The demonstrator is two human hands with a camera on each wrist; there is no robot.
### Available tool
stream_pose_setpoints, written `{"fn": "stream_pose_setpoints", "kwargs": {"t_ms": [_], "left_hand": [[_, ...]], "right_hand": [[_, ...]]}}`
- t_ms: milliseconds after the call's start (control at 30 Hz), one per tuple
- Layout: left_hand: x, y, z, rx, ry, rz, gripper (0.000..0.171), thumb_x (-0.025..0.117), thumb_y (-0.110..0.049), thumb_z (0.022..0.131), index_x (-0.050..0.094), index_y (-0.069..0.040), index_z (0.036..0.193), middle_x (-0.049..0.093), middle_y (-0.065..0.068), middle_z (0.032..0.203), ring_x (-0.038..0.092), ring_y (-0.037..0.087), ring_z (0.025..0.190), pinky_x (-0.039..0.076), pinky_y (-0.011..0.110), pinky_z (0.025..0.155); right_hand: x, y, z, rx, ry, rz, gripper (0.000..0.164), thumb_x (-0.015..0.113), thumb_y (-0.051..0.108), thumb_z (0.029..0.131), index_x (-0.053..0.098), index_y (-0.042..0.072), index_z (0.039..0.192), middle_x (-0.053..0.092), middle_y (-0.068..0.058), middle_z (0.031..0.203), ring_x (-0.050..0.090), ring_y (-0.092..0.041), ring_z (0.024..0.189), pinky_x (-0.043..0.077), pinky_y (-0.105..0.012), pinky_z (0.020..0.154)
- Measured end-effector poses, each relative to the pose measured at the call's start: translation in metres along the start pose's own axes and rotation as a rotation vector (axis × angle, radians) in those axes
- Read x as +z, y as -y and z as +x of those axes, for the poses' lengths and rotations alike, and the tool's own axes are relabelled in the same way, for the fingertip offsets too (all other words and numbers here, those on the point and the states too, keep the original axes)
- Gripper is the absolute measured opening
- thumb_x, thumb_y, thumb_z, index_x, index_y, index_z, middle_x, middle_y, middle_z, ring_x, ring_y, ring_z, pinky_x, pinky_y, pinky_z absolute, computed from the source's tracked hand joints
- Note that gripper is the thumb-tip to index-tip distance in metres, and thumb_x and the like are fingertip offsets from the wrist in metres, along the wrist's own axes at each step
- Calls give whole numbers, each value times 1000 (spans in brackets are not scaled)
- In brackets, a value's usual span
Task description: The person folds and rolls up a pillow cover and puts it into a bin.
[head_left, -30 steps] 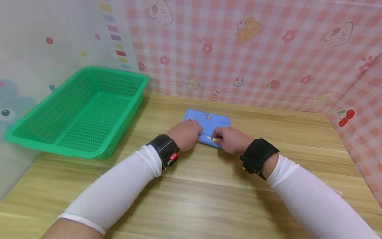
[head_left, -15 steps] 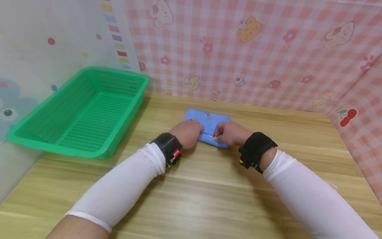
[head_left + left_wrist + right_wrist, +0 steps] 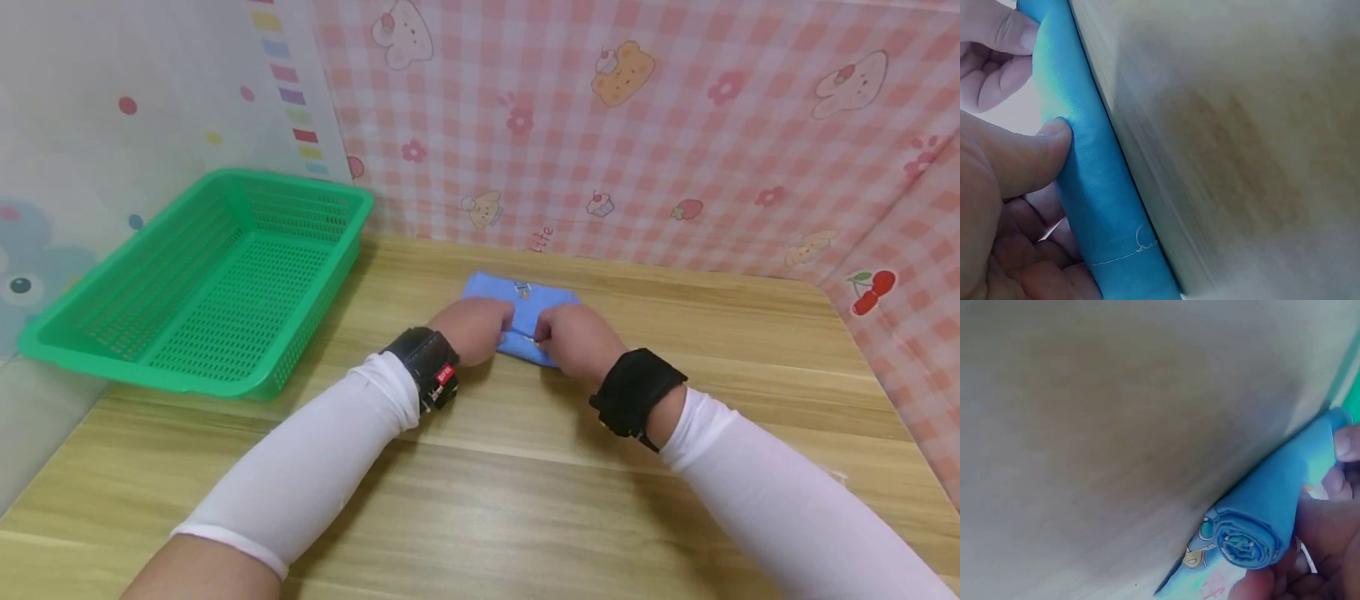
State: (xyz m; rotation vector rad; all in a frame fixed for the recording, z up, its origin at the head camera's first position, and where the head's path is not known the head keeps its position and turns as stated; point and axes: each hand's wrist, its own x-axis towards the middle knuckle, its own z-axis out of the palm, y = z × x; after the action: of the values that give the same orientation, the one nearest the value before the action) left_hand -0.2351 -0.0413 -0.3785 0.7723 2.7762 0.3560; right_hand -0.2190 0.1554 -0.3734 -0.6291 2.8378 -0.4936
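A blue cloth (image 3: 542,297) with small cartoon prints lies on the table in front of me, its near edge rolled up. Its roll (image 3: 1250,503) shows a spiral end in the right wrist view, with a flat printed part beyond it. My left hand (image 3: 474,327) pinches the left part of the roll, thumb on top and fingers curled beneath. At the right end, my right hand (image 3: 581,337) grips the same roll between thumb and curled fingers. A line of stitching and a loose thread show on the blue fabric (image 3: 1107,181) in the left wrist view.
A green plastic basket (image 3: 198,385) with slotted walls stands at the left on the wooden table (image 3: 480,500). Behind the cloth rises a pink checked wall (image 3: 660,158) with cartoon prints; a pale wall (image 3: 172,75) borders the left side.
Both hands have shifted slightly on the near edge of the cloth, the right one a little up and inward. The cloth stays in about the same place; the basket has not moved.
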Motion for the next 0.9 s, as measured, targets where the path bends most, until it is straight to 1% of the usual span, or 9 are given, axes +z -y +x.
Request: {"fn": "stream_pose_setpoints", "kwargs": {"t_ms": [100, 200, 267, 367, 467, 600, 733, 800, 900], "left_hand": [[2, 1, 2, -3, -5, 7, 6, 62, -18, 105, 63, -12, 108, 70, 3, 102, 66, 22, 98, 56, 38, 90], [3, 1, 1, -8, -8, 2, 7, 61, -17, 105, 63, -11, 108, 70, 4, 103, 67, 23, 98, 56, 38, 90], [3, 0, -1, -12, -9, -2, 8, 60, -17, 105, 63, -10, 109, 69, 5, 104, 67, 23, 99, 56, 38, 91], [1, -2, -4, -11, -17, -2, 10, 61, -15, 104, 63, -8, 110, 68, 6, 105, 65, 24, 100, 56, 39, 91], [-1, -4, -7, 16, -57, 18, 8, 60, -11, 103, 64, -8, 108, 65, 6, 104, 62, 23, 99, 56, 37, 89], [1, -5, -9, 85, -114, 109, 14, 58, -4, 101, 69, -10, 107, 66, 5, 104, 62, 22, 100, 56, 37, 88], [3, -8, -12, 109, -115, 171, 19, 60, -4, 100, 72, -10, 114, 70, 6, 109, 66, 24, 105, 57, 40, 93], [3, -10, -13, 108, -115, 170, 20, 61, -5, 100, 71, -9, 116, 70, 8, 112, 67, 26, 107, 58, 41, 95], [4, -10, -14, 109, -124, 169, 18, 63, -6, 99, 71, -9, 115, 71, 9, 113, 67, 28, 108, 57, 42, 96]], "right_hand": [[2, 4, -4, -38, -24, -42, 15, 62, 4, 100, 77, 5, 96, 74, -7, 92, 63, -24, 84, 58, -42, 84], [2, 6, -7, -129, -29, -138, 17, 60, 3, 99, 74, 5, 91, 71, -7, 86, 59, -23, 78, 56, -41, 79], [2, 6, -9, -192, -20, -188, 12, 64, 4, 97, 72, 5, 88, 67, -6, 83, 56, -21, 75, 54, -39, 75], [2, 4, -10, -251, 8, -220, 6, 73, 9, 94, 70, 5, 90, 62, -4, 83, 54, -20, 77, 51, -37, 75], [2, 2, -10, -258, 30, -211, 9, 78, 9, 92, 72, 4, 98, 63, -4, 88, 54, -20, 82, 52, -38, 79], [3, -2, -10, -266, 31, -195, 10, 74, 6, 93, 73, 3, 102, 66, -5, 92, 56, -20, 84, 55, -40, 84], [4, -4, -10, -277, 26, -168, 7, 72, 5, 94, 72, 4, 100, 67, -5, 92, 57, -20, 84, 55, -40, 85], [4, -5, -10, -279, 30, -150, 7, 71, 4, 94, 72, 5, 101, 68, -5, 93, 59, -20, 85, 55, -41, 86], [5, -6, -9, -275, 47, -124, 7, 70, 5, 96, 73, 6, 102, 72, -5, 96, 62, -21, 88, 56, -43, 89]]}}
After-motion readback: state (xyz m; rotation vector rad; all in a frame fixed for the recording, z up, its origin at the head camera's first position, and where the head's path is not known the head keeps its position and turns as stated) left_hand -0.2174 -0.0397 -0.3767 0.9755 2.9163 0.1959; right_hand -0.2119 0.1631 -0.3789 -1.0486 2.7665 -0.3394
